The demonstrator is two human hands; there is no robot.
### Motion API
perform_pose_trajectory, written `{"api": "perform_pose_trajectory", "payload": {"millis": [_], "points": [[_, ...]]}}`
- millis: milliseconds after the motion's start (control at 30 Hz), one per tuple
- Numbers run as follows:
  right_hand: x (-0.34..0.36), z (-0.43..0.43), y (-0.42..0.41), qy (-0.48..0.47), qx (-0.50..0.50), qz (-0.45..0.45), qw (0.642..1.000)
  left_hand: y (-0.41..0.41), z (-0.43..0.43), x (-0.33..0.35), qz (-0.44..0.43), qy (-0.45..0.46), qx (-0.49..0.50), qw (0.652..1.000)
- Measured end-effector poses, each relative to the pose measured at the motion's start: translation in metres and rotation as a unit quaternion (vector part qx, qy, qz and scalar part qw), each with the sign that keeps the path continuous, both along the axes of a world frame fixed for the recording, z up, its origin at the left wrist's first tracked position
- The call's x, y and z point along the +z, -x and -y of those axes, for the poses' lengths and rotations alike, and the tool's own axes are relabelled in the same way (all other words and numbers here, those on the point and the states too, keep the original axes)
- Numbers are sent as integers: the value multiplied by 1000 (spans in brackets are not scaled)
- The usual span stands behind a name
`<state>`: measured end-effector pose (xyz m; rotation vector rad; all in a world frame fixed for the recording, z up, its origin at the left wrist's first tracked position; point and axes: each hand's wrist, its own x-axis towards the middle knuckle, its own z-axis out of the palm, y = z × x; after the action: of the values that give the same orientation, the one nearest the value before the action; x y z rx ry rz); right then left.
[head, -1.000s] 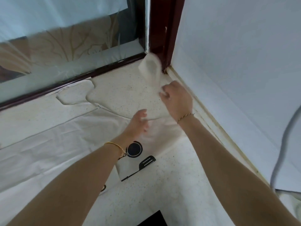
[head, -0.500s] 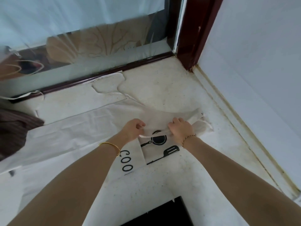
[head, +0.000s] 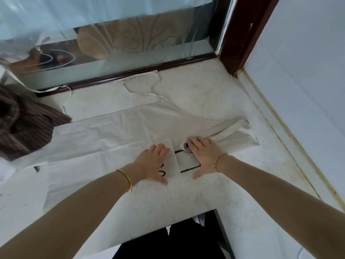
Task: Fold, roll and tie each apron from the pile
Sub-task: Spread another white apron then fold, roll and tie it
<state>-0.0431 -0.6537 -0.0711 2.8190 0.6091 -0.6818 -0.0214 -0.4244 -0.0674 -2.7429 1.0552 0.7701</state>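
Cream apron [head: 115, 133] spread flat across pale speckled counter [head: 201, 101], running from left edge to far right corner; wide panel creased, black print partly showing between the hands. Left hand [head: 155, 161] and right hand [head: 203, 156] flat, fingers straight, set close side by side, pressing the folded right end, probably to crease it before rolling.

One head-worn wide-angle view, looking forward and steeply down from above the person's forearms. Both hands sit near frame centre, close to the lens: left hand [head: 155, 161] and right hand [head: 203, 156] flat on the apron [head: 115, 135]. Beyond the hands, a window frame [head: 141, 71]; right of them, a white wall [head: 302, 75]. No second view to overlap.
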Motion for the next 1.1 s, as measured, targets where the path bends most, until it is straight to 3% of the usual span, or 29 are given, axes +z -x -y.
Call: {"api": "perform_pose_trajectory", "payload": {"millis": [133,267,533,733,833,933,1100], "points": [[-11,-7,1,7,25,42,999,10,-9,-3,21,-6,-37,999],[-17,-16,6,35,13,54,998,10,-12,5,3,26,-19,999],[-12,-18,-2,-4,-29,47,998,7,-25,12,-14,110,39,993],[5,-22,-27,-40,-76,38,996,25,-51,17,20,-39,51,998],[23,-22,-46,21,-72,-15,997,22,-72,26,8,-111,150,982],[41,-17,-62,48,-76,-78,993,12,-100,32,-36,-173,221,959],[49,0,-81,107,-88,-191,972,-13,-127,57,-183,-251,171,935]]}}
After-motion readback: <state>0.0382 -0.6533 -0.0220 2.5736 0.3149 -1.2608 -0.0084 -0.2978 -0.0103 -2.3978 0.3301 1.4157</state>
